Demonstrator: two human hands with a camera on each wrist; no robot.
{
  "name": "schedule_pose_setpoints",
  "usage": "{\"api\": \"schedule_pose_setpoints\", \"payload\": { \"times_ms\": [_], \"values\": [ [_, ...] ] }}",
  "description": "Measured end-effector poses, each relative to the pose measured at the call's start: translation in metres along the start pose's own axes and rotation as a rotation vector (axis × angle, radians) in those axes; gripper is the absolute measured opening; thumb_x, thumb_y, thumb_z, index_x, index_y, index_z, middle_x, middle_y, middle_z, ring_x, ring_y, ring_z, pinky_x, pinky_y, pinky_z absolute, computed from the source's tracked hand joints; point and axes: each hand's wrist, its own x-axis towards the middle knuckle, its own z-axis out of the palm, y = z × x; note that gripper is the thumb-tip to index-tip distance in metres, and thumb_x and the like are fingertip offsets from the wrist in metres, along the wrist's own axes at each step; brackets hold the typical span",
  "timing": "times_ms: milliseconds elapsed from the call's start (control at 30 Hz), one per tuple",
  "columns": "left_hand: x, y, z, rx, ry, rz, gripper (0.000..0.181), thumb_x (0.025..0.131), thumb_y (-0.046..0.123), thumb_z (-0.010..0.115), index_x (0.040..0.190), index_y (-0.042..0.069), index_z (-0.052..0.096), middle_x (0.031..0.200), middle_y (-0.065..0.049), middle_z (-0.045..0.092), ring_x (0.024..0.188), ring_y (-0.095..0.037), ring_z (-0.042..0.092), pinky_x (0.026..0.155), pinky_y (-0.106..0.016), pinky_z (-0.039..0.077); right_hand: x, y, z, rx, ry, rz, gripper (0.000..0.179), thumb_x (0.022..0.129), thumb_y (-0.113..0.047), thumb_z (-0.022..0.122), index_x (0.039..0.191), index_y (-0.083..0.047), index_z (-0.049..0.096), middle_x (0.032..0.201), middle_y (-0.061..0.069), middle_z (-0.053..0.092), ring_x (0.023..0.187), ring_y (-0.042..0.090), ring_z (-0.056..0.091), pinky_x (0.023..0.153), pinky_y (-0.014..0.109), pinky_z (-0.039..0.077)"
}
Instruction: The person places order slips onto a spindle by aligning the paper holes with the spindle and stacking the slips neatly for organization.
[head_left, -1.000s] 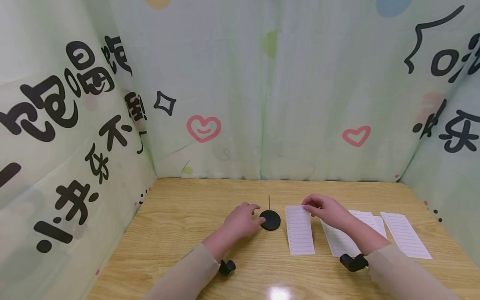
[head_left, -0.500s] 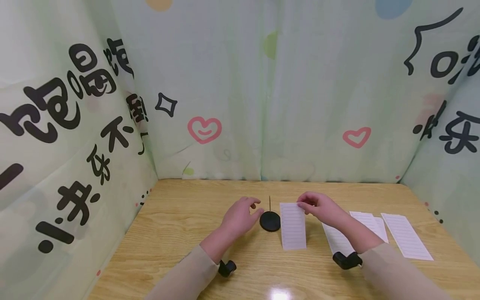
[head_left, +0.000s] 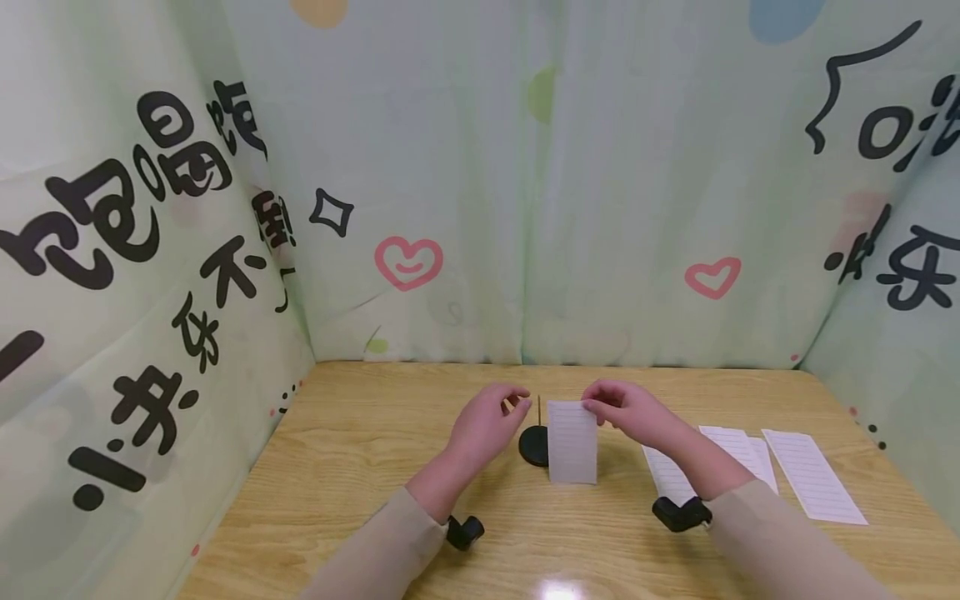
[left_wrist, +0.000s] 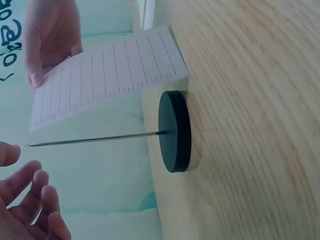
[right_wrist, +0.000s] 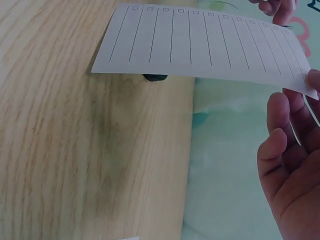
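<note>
A paper spike with a round black base (head_left: 533, 447) and a thin upright metal rod (left_wrist: 95, 139) stands on the wooden table. My right hand (head_left: 630, 410) pinches a lined paper slip (head_left: 572, 446) with small checkboxes by its top right corner. The slip hangs upright just right of the rod, covering part of the base in the head view. On the other side, my left hand (head_left: 487, 425) holds nothing, its fingers loosely bent. In the left wrist view its thumb (left_wrist: 9, 154) is right by the rod's pointed tip. From the right wrist, the slip hides most of the base.
More lined slips (head_left: 671, 475) lie overlapping on the table under my right forearm, and another slip (head_left: 813, 475) lies farther right. A printed curtain (head_left: 615, 208) closes off the table's back and sides.
My right hand has carried the slip left and slightly up, so it now overlaps the spike's base. My left hand has risen from beside the base toward the rod's tip.
</note>
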Motion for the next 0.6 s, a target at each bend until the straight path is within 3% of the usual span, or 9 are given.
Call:
{"api": "schedule_pose_setpoints", "payload": {
  "times_ms": [333,600],
  "values": [
    [0.005,0.009,0.001,-0.028,0.033,0.02,0.025,0.1,0.038,0.059,0.113,0.021,0.071,0.095,0.009,0.06,0.078,-0.01,0.052,0.067,-0.026,0.046,0.006,-0.01,0.002,0.03,0.0,-0.032,0.024,0.1,-0.028,0.061,0.107,-0.006,0.065,0.081,0.007,0.061,0.078,0.022,0.056,0.067,0.033,0.046],
    [0.009,0.011,0.002,-0.031,0.029,0.015,0.026,0.099,0.038,0.06,0.113,0.02,0.072,0.094,0.009,0.06,0.077,-0.011,0.053,0.066,-0.025,0.046,0.011,-0.015,0.004,0.064,0.0,-0.036,0.022,0.101,-0.025,0.06,0.107,-0.005,0.065,0.082,0.008,0.061,0.077,0.021,0.056,0.069,0.036,0.047]
  ]
}}
